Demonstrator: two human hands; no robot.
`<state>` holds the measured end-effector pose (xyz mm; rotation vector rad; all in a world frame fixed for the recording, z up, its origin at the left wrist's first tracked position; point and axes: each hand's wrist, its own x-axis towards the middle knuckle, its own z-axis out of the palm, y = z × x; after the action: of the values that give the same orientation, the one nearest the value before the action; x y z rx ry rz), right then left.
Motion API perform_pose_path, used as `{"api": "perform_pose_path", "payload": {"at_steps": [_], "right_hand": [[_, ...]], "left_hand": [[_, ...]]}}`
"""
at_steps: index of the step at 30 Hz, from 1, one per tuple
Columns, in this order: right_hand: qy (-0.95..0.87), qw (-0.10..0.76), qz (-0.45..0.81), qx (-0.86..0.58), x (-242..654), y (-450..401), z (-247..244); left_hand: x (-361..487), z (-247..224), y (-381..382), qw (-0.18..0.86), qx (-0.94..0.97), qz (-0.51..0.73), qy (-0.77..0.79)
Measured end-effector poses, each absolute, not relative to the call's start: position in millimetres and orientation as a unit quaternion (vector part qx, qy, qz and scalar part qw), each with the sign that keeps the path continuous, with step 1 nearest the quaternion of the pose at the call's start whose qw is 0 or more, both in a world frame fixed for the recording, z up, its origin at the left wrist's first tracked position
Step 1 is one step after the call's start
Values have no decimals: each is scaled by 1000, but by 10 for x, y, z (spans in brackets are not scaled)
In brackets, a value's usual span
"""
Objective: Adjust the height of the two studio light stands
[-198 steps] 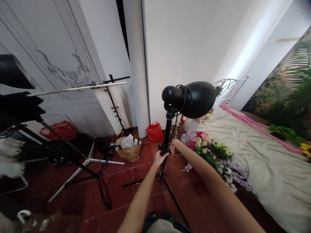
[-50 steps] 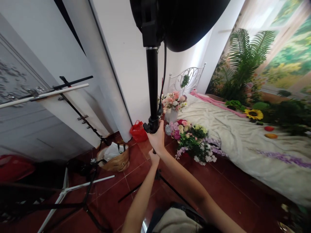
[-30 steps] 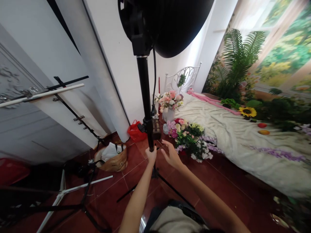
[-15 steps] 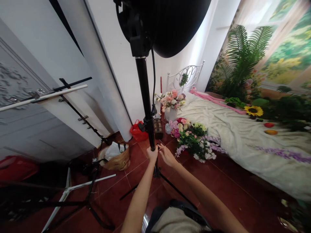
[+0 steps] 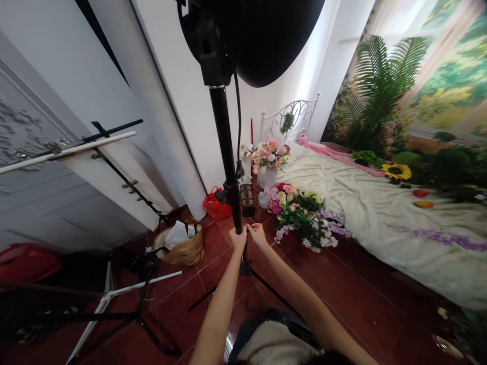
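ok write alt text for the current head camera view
The person's left hand grips a black tubular light stand below its dark bowl-shaped lamp head; the right hand is close beside the left. To the right, pink, white and purple flowers sit beside a bed draped in cream fabric.

Beneath me spreads a dark red floor of square tiles (image 5: 350, 279) with pale joints, and the black metal light stand (image 5: 225, 142) I hold stands on it with splayed legs. To my left, a white-legged metal stand (image 5: 152, 281) rests on the tiles, near an open tan basket (image 5: 188, 248). Farther off sit a bright red plastic bag (image 5: 216, 205) and, just beside it, a small brown rounded chest (image 5: 247, 200). On my right, the bed, draped in a crumpled cream blanket (image 5: 376, 233), bears a long pink plush thing (image 5: 335, 154), a yellow sunflower (image 5: 396, 172) and a purple flower spray (image 5: 441, 238).
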<state>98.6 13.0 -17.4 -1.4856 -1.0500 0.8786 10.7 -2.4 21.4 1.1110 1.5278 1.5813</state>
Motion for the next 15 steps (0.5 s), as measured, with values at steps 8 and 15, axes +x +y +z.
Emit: {"api": "perform_pose_path", "payload": {"at_steps": [8,15], "right_hand": [[-491,487,373,-619,1072,222,-63],[-703,433,308,-473,1346,-92,127]], "left_hand": [[101,176,-6,325,420,598,600],[93,211,-14,348,416,601,587]]}}
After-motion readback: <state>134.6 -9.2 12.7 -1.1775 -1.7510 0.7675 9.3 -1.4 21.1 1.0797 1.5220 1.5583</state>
